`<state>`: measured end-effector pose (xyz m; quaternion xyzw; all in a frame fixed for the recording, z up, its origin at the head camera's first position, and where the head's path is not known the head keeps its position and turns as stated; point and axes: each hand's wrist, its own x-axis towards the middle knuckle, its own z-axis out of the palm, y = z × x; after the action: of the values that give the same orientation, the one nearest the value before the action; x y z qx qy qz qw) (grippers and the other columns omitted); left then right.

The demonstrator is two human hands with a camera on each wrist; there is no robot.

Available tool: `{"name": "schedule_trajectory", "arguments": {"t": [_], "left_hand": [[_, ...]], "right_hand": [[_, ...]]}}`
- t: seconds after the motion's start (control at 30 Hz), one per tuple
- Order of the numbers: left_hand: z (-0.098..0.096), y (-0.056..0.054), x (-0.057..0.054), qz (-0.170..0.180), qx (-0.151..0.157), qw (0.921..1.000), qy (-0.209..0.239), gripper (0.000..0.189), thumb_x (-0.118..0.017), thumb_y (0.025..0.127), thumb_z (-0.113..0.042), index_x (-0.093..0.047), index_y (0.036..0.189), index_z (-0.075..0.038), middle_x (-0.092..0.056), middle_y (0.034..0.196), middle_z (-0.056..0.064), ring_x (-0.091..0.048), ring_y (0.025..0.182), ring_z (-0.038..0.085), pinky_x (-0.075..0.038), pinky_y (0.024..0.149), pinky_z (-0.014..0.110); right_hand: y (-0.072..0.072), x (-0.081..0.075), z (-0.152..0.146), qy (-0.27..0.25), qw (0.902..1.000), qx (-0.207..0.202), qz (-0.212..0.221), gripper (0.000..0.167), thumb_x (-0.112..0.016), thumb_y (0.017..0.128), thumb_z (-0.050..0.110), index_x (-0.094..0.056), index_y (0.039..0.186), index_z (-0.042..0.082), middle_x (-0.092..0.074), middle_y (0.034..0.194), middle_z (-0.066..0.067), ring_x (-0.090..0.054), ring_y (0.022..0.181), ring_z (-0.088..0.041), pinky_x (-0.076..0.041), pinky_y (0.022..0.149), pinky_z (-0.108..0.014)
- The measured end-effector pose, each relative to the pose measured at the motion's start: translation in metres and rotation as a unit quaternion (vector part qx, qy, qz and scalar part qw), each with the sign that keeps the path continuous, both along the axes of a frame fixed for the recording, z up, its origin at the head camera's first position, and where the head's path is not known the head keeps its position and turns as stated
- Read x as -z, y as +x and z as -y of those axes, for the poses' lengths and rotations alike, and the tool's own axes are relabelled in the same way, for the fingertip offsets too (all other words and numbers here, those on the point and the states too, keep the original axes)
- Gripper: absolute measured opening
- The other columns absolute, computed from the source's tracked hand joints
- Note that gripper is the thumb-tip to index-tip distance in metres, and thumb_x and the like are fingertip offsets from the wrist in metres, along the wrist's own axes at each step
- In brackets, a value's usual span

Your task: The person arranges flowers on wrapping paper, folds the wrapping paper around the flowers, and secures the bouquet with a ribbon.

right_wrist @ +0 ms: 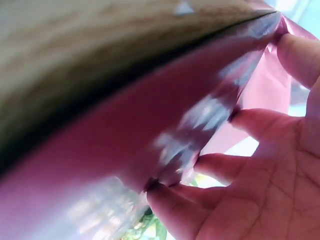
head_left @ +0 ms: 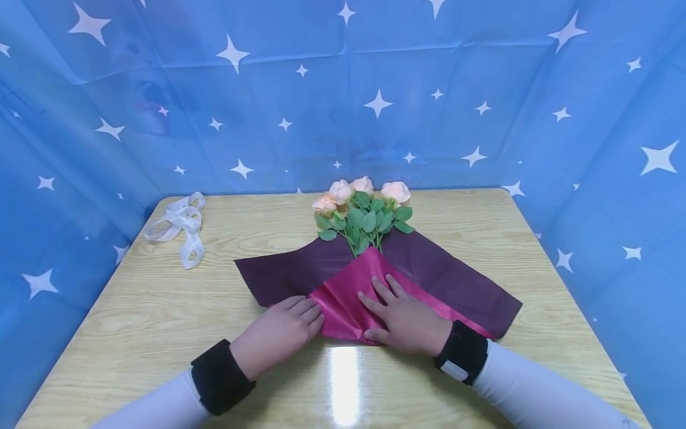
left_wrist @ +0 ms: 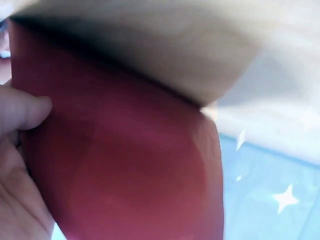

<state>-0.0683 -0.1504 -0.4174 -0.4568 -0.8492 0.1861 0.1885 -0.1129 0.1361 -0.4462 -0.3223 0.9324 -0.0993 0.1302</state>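
A sheet of wrapping paper, dark plum on one face and magenta on the other, lies around the stems of several pale pink roses. Its lower part is folded up, magenta side showing, over the lower stems and hiding them. My left hand grips the paper at the fold's left side; in the left wrist view the thumb lies on the red face with the other fingers behind it. My right hand presses on the magenta fold with spread fingers, fingertips on the paper in the right wrist view.
A loosely coiled white ribbon lies at the table's back left. The wood-grain table has rounded back corners, and a blue curtain with white stars stands around its back and sides.
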Motion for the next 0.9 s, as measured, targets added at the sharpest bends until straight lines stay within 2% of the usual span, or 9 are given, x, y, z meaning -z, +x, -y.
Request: {"name": "schedule_trajectory", "arguments": {"t": [0.07, 0.17, 0.4, 0.57, 0.7, 0.8, 0.9], "left_hand": [[-0.005, -0.002, -0.006, -0.023, 0.01, 0.9997, -0.001, 0.019, -0.077, 0.09, -0.012, -0.077, 0.108, -0.018, -0.077, 0.11, -0.005, -0.069, 0.107, 0.013, -0.053, 0.103, 0.031], [-0.013, -0.005, -0.016, -0.039, 0.016, 0.9991, -0.008, 0.017, -0.079, 0.09, -0.012, -0.077, 0.105, -0.019, -0.077, 0.107, -0.005, -0.068, 0.107, 0.014, -0.051, 0.108, 0.033], [-0.028, -0.007, -0.031, -0.018, 0.022, 0.9992, -0.028, 0.017, -0.083, 0.089, -0.019, -0.076, 0.104, -0.02, -0.077, 0.103, -0.006, -0.068, 0.106, 0.015, -0.048, 0.114, 0.036], [-0.042, -0.011, -0.035, -0.045, 0.055, 0.9965, -0.045, 0.015, -0.079, 0.094, -0.022, -0.077, 0.109, -0.023, -0.078, 0.111, -0.007, -0.067, 0.114, 0.015, -0.042, 0.119, 0.036], [-0.058, -0.019, -0.036, -0.067, 0.088, 0.9924, -0.054, 0.014, -0.071, 0.098, -0.018, -0.076, 0.11, -0.024, -0.077, 0.117, -0.008, -0.066, 0.119, 0.013, -0.037, 0.122, 0.036], [-0.069, -0.025, -0.034, -0.077, 0.108, 0.9898, -0.052, 0.015, -0.068, 0.1, -0.018, -0.075, 0.111, -0.024, -0.076, 0.119, -0.008, -0.065, 0.122, 0.011, -0.035, 0.124, 0.036], [-0.077, -0.032, -0.033, -0.099, 0.13, 0.9855, -0.045, 0.015, -0.066, 0.1, -0.015, -0.074, 0.11, -0.023, -0.076, 0.119, -0.008, -0.065, 0.123, 0.011, -0.033, 0.125, 0.036]], "right_hand": [[-0.001, 0.0, -0.001, 0.004, 1.0, 0.002, 0.004, 0.076, -0.06, 0.098, 0.062, -0.038, 0.162, 0.028, -0.026, 0.171, -0.017, -0.019, 0.157, -0.05, -0.045, 0.114, -0.058], [-0.001, 0.001, -0.001, 0.003, 1.0, 0.0, 0.004, 0.076, -0.06, 0.097, 0.062, -0.035, 0.162, 0.031, -0.028, 0.171, -0.016, -0.02, 0.157, -0.05, -0.047, 0.113, -0.057], [-0.002, 0.001, -0.001, -0.008, 0.9999, -0.015, 0.002, 0.06, -0.048, 0.106, 0.054, -0.04, 0.16, 0.029, -0.032, 0.168, -0.02, -0.024, 0.153, -0.055, -0.042, 0.117, -0.059], [-0.004, 0.001, 0.003, -0.001, 0.9999, -0.006, -0.013, 0.059, -0.054, 0.104, 0.053, -0.046, 0.157, 0.029, -0.038, 0.165, -0.021, -0.029, 0.151, -0.056, -0.046, 0.111, -0.061], [-0.004, 0.004, 0.005, 0.002, 0.9988, -0.011, -0.047, 0.057, -0.059, 0.103, 0.05, -0.054, 0.152, 0.022, -0.044, 0.161, -0.023, -0.036, 0.147, -0.057, -0.048, 0.109, -0.061], [-0.004, 0.007, 0.005, -0.005, 0.9957, -0.033, -0.087, 0.051, -0.06, 0.102, 0.041, -0.062, 0.145, 0.012, -0.048, 0.157, -0.025, -0.043, 0.143, -0.057, -0.042, 0.115, -0.06], [-0.003, 0.008, 0.004, -0.007, 0.9887, -0.074, -0.13, 0.049, -0.063, 0.1, 0.034, -0.064, 0.14, 0.005, -0.053, 0.153, -0.023, -0.048, 0.142, -0.048, -0.033, 0.122, -0.059]]}}
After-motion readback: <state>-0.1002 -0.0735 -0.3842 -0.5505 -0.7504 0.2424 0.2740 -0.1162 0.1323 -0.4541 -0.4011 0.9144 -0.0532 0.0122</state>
